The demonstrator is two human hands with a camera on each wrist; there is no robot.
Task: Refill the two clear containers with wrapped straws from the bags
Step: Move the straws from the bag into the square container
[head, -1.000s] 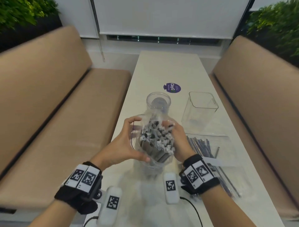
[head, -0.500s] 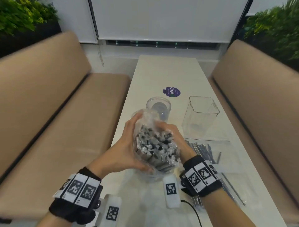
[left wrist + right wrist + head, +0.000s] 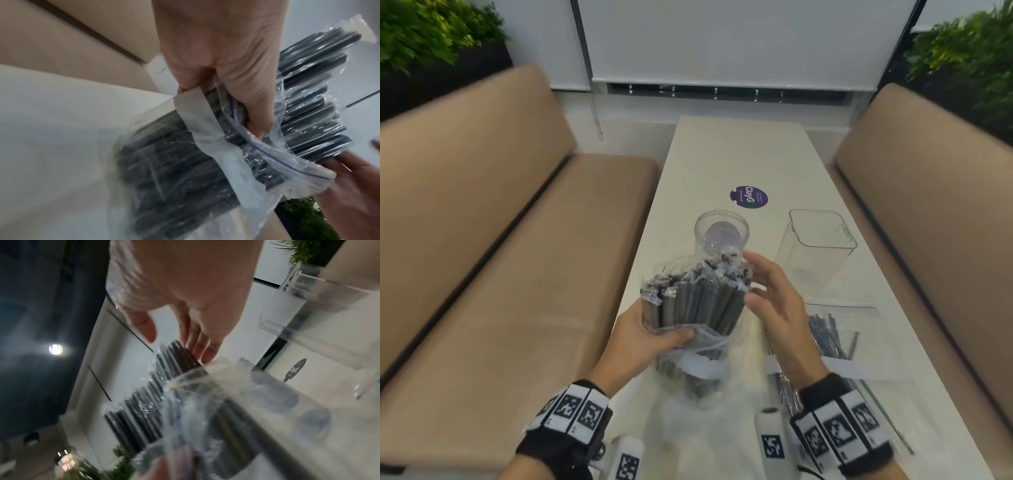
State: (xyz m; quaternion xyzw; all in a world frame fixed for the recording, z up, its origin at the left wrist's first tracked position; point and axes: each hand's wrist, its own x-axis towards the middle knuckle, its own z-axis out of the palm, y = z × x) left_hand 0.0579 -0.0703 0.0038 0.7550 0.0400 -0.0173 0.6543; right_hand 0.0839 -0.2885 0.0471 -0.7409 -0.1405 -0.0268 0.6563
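Note:
My left hand [image 3: 654,334] grips a clear zip bag [image 3: 688,356] and the bundle of dark wrapped straws [image 3: 698,294] sticking up out of it, held above the near table. In the left wrist view the left hand's fingers [image 3: 242,91] curl round the bag's rim [image 3: 267,154] and the straws [image 3: 314,104]. My right hand [image 3: 774,294] is open beside the bundle, its fingertips [image 3: 203,352] at the straws' upper ends [image 3: 176,356]. A round clear container [image 3: 722,230] stands just behind the bundle. A square clear container [image 3: 822,240] stands to its right. Both look empty.
A second zip bag with thin dark straws [image 3: 832,335] lies on the white table [image 3: 739,154] at the right, under my right wrist. A purple round sticker [image 3: 748,196] is behind the containers. Tan benches [image 3: 500,274] flank the table on both sides.
The bundle has been raised and tilted upright, with more straw length out of the bag. My right hand has let go of the straws and opened beside them. The left hand keeps its grip.

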